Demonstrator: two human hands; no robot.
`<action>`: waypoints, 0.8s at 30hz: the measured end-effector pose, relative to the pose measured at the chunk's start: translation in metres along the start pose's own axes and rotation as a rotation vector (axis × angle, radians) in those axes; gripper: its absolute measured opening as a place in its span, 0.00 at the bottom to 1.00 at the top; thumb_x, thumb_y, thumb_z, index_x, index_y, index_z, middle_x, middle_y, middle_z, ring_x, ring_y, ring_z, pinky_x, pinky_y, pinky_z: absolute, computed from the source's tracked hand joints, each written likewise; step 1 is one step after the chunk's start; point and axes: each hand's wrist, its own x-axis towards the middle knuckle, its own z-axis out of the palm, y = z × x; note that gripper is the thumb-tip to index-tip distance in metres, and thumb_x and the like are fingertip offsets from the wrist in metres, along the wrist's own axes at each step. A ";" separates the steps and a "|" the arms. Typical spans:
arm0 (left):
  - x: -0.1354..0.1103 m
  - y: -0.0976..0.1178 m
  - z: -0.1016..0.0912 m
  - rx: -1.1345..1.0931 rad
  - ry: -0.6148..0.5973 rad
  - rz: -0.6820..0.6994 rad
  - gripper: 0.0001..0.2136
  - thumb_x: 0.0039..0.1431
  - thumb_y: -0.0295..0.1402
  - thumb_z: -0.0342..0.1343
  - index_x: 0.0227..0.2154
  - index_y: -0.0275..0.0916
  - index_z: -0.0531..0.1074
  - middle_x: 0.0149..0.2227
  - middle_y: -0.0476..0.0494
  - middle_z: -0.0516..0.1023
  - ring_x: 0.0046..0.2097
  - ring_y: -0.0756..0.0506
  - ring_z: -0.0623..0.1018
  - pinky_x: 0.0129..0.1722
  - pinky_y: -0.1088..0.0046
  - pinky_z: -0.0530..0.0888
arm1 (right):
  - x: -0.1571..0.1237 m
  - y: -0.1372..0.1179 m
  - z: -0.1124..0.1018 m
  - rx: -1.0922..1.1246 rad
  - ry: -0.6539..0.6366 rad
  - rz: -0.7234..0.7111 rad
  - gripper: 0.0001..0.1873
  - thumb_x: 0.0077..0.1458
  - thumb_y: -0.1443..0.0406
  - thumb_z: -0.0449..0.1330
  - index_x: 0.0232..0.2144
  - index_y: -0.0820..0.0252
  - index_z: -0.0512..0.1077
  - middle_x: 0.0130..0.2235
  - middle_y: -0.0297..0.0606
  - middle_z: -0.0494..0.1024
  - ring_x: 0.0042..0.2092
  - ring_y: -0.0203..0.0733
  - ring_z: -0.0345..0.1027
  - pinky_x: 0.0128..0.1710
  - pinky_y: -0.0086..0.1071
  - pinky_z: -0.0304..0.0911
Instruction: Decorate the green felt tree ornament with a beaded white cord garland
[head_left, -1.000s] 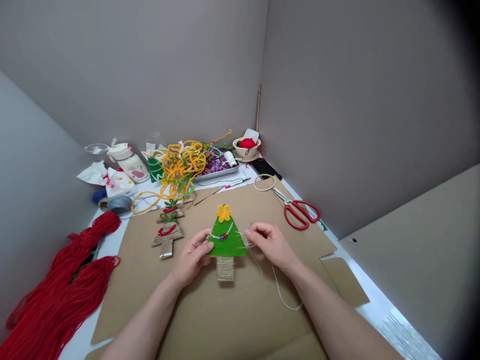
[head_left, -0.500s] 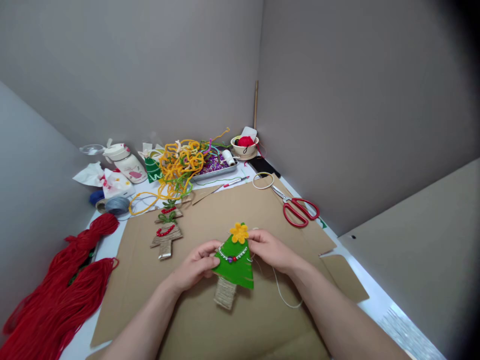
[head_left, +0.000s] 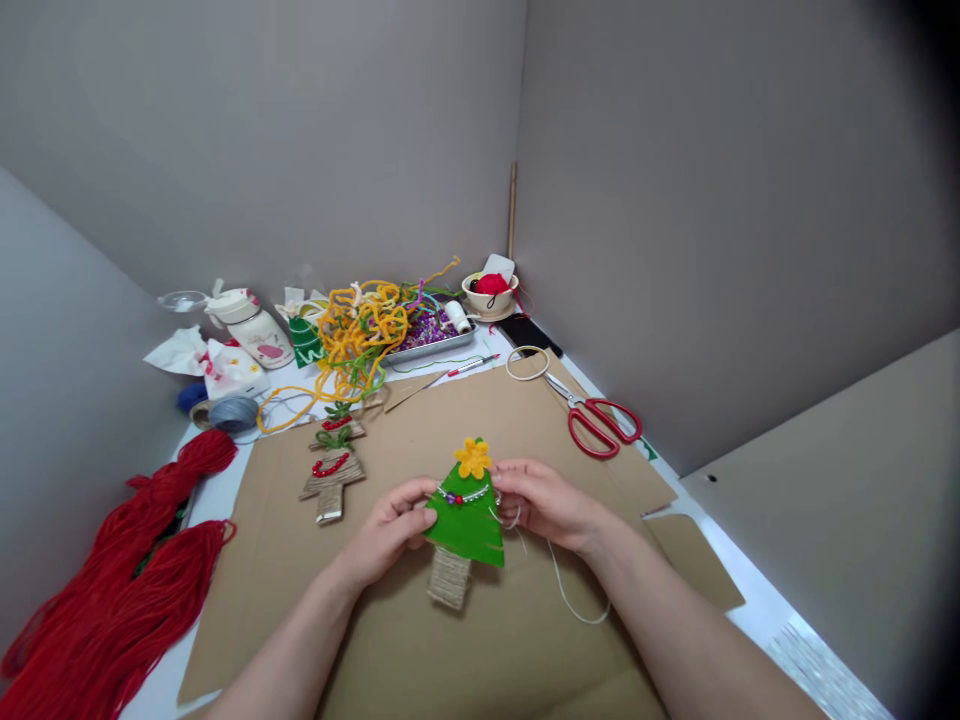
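Note:
A green felt tree (head_left: 465, 520) with a yellow flower on top, a bead string across it and a twine-wrapped trunk is held just above the cardboard sheet (head_left: 420, 640). My left hand (head_left: 386, 535) pinches the tree's left edge. My right hand (head_left: 547, 505) grips its right edge by the bead string, fingers closed, and a white cord (head_left: 566, 590) trails from there onto the cardboard.
A twine tree with red beads (head_left: 332, 470) lies to the left. Red scissors (head_left: 596, 420) lie at the right. Red yarn bundles (head_left: 120, 590) fill the left edge. A tangle of orange yarn (head_left: 360, 330), a bead tray (head_left: 431, 335), a bowl (head_left: 491, 293) and a bottle (head_left: 247, 320) stand behind.
The green tree was lifted off the cardboard toward me and tilted; both hands closed in on its edges. It now sits slightly higher than half a second ago.

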 end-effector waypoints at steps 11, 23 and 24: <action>0.001 -0.007 -0.008 0.103 0.046 0.092 0.14 0.52 0.39 0.59 0.40 0.38 0.73 0.30 0.48 0.69 0.27 0.53 0.63 0.25 0.79 0.59 | -0.005 -0.004 -0.003 -0.031 0.030 0.094 0.12 0.49 0.62 0.63 0.31 0.64 0.66 0.20 0.25 0.54 0.22 0.27 0.43 0.24 0.25 0.44; 0.002 0.001 -0.001 0.148 0.075 0.076 0.15 0.53 0.41 0.57 0.41 0.37 0.72 0.28 0.49 0.68 0.26 0.54 0.60 0.24 0.80 0.57 | 0.000 0.001 -0.008 -0.047 0.046 0.093 0.17 0.51 0.60 0.60 0.23 0.61 0.55 0.20 0.24 0.47 0.22 0.26 0.37 0.22 0.26 0.35; 0.002 0.003 0.000 0.156 0.071 0.075 0.15 0.54 0.41 0.57 0.42 0.37 0.72 0.28 0.49 0.68 0.26 0.53 0.61 0.24 0.80 0.58 | 0.001 0.001 -0.008 -0.055 0.057 0.090 0.17 0.51 0.60 0.60 0.23 0.61 0.56 0.20 0.24 0.48 0.22 0.26 0.37 0.22 0.27 0.35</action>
